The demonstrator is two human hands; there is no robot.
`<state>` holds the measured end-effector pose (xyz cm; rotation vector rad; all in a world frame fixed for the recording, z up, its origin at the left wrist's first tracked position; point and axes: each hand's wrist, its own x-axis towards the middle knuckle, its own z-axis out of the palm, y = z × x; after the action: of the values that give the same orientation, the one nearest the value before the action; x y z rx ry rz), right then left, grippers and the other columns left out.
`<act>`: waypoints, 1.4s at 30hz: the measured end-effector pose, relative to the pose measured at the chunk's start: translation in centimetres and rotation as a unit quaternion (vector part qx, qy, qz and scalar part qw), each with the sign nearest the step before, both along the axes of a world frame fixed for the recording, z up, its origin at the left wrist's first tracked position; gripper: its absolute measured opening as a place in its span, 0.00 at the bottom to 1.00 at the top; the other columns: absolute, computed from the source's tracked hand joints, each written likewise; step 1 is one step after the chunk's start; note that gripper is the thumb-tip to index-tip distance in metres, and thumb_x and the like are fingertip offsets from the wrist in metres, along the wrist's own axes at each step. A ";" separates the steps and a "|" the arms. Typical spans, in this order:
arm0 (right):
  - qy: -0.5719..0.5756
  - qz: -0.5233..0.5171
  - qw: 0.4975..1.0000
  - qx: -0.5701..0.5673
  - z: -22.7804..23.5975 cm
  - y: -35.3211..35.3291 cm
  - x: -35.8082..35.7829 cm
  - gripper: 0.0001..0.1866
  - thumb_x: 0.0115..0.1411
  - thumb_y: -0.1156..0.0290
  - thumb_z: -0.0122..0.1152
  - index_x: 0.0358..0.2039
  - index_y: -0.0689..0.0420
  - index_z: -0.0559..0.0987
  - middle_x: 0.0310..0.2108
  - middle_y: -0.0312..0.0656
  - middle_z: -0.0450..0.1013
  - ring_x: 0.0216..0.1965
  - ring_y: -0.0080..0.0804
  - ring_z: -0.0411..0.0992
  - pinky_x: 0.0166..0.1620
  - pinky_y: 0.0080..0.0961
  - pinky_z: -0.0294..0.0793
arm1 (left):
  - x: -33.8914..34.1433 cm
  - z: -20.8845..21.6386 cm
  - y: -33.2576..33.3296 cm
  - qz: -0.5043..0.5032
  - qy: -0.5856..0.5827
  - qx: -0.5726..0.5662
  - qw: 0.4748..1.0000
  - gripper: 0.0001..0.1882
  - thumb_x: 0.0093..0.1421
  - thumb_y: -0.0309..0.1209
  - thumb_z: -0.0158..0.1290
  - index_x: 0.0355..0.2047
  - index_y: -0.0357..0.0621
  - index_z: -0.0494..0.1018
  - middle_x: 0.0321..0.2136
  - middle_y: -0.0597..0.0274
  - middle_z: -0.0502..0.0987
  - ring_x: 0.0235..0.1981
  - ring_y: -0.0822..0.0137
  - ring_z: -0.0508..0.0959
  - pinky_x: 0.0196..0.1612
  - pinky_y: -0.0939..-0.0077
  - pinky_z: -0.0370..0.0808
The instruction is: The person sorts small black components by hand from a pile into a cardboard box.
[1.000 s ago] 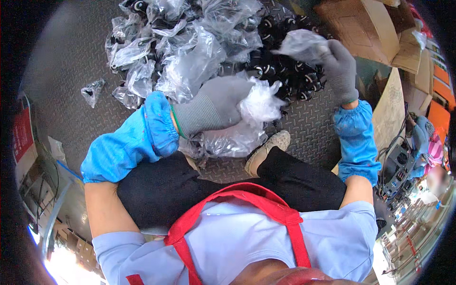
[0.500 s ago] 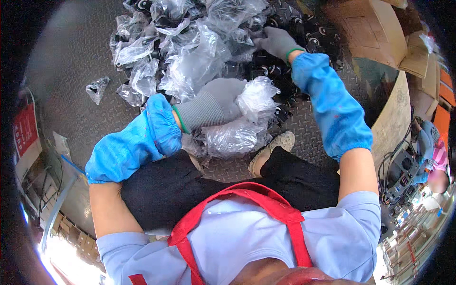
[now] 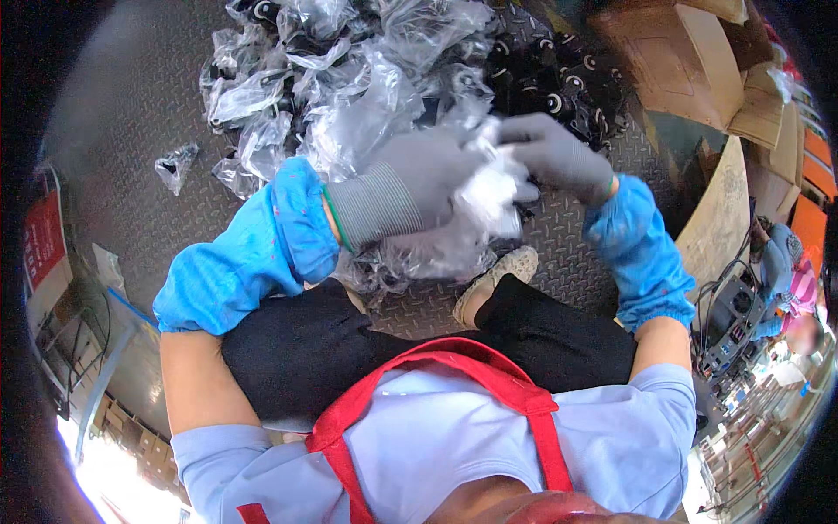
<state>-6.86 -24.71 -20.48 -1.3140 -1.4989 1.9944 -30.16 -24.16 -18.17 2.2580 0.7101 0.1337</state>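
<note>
My left hand (image 3: 426, 175), in a grey knit glove, is closed on a crumpled clear plastic bag (image 3: 491, 188) above the floor between my feet. From the right, my right hand (image 3: 559, 157), gloved the same way, meets the bag with bent fingers and thumb at its edge. Both fingertips and bag are blurred, and whatever the bag contains cannot be made out. Just beyond lies a heap of clear plastic bags (image 3: 358, 105), some with dark pieces inside. Loose black parts (image 3: 559, 87) with pale round marks are piled to the right of that heap.
More bags (image 3: 393, 262) lie near my shoes. A single small bag (image 3: 177, 166) rests apart on the patterned metal floor (image 3: 131, 131). Cardboard boxes (image 3: 672, 61) stand at the far right. Another person (image 3: 790, 279) is beside a cabled device (image 3: 738, 319) at the right edge.
My right hand has come back from the black parts toward me, to the bag at my left hand. The left hand has shifted slightly right, and the bag has changed shape.
</note>
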 end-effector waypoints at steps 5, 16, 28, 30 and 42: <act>-0.366 -0.038 0.916 0.157 -5.5 5.6 -0.4 0.27 0.56 0.53 0.60 0.44 0.66 0.76 0.38 0.50 0.76 0.39 0.40 0.75 0.42 0.32 0.73 | -1.9 -2.0 -0.5 0.016 -0.007 -0.053 0.998 0.23 0.42 0.28 0.59 0.42 0.47 0.73 0.38 0.54 0.75 0.40 0.48 0.75 0.41 0.59 0.74; -0.241 -0.186 0.902 0.305 -1.7 1.7 2.7 0.12 0.58 0.63 0.58 0.34 0.59 0.80 0.28 0.48 0.76 0.29 0.39 0.75 0.33 0.28 0.72 | -2.4 -2.1 -1.2 0.011 -0.013 -0.043 0.999 0.22 0.44 0.28 0.55 0.43 0.43 0.71 0.34 0.51 0.75 0.39 0.49 0.77 0.40 0.56 0.75; -0.298 -0.314 0.876 0.213 1.7 -1.8 5.9 0.13 0.58 0.63 0.59 0.33 0.62 0.79 0.21 0.37 0.71 0.25 0.18 0.66 0.29 0.22 0.67 | -0.9 -1.0 -0.6 -0.011 0.019 -0.076 0.997 0.22 0.42 0.31 0.60 0.42 0.45 0.73 0.35 0.53 0.75 0.43 0.49 0.74 0.45 0.60 0.73; -0.285 -0.237 0.881 0.294 3.0 -1.9 5.2 0.13 0.60 0.64 0.59 0.36 0.61 0.79 0.26 0.37 0.73 0.29 0.19 0.67 0.32 0.22 0.68 | -0.6 -0.6 -0.3 -0.026 0.041 -0.057 0.997 0.23 0.42 0.31 0.59 0.42 0.44 0.73 0.36 0.53 0.75 0.45 0.50 0.74 0.46 0.61 0.72; -0.404 -0.014 0.884 0.233 -7.1 5.2 0.4 0.22 0.59 0.54 0.58 0.43 0.61 0.74 0.35 0.46 0.76 0.37 0.41 0.75 0.39 0.35 0.73 | -1.0 -1.8 -1.2 -0.048 -0.072 -0.114 0.990 0.24 0.40 0.28 0.59 0.42 0.40 0.69 0.39 0.50 0.71 0.39 0.45 0.75 0.38 0.60 0.74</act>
<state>-6.46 -19.48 -27.63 -2.0099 -2.0911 0.9367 -31.12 -25.31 -19.97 2.0367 0.5131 0.1591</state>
